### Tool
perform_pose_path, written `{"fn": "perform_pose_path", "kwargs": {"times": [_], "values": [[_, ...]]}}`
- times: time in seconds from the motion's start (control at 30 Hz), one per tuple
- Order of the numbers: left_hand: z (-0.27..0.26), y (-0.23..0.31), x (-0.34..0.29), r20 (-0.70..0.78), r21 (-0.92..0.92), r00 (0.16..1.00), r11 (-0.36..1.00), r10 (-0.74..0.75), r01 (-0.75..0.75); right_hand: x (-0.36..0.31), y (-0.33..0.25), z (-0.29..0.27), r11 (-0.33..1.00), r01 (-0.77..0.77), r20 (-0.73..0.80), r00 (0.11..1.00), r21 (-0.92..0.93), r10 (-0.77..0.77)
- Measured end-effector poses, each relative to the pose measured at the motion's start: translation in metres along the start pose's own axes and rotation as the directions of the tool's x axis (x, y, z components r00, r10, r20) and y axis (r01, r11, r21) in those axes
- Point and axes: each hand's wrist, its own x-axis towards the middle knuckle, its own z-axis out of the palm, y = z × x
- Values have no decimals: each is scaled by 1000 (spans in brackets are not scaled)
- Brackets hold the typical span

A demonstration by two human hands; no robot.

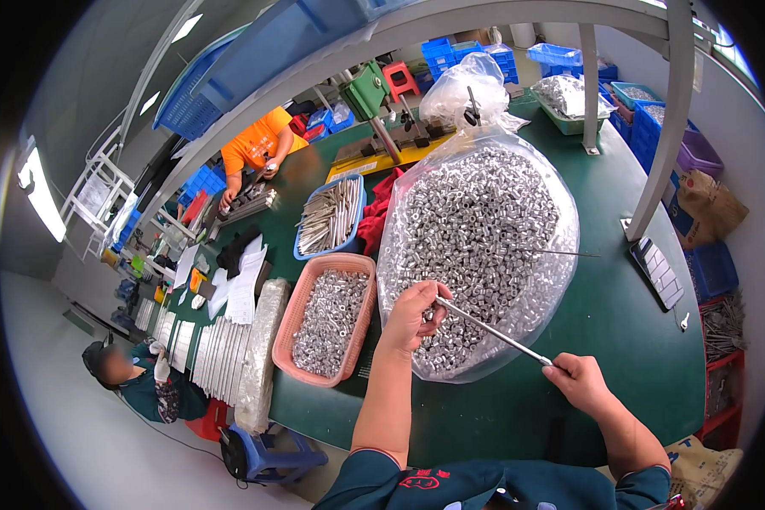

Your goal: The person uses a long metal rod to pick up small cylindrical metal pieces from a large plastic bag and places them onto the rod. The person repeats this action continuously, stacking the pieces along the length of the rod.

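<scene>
My left hand point(415, 316) is closed around the upper end of a slim silver metal rod point(495, 332), with a short bit of it showing at the fingers. At the rod's lower end my right hand point(580, 384) pinches it between thumb and fingers. The rod slants over the near edge of a large clear plastic bag point(568, 223), spread wide and heaped with small silver metal sleeves point(484, 221). Whether my left fingers also hold a sleeve, I cannot tell. A thin wire point(561, 252) lies across the heap's right side.
Left of the bag stand a pink basket point(284, 344) of small metal parts and a blue basket point(361, 223) of thin rods. A phone point(657, 272) lies right, by a shelf post point(654, 187). Two co-workers, in orange point(263, 140) and dark green point(149, 395), sit leftward.
</scene>
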Motion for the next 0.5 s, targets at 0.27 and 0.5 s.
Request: {"fn": "perform_pose_path", "kwargs": {"times": [0.27, 0.5], "values": [[0, -16, 7, 178, -423, 973, 904, 148, -60, -1, -6, -4, 893, -267, 309, 939, 364, 155], [7, -22, 11, 46, -362, 980, 918, 193, -164, -3, -1, 4, 964, -102, 113, 991, 246, 76]]}}
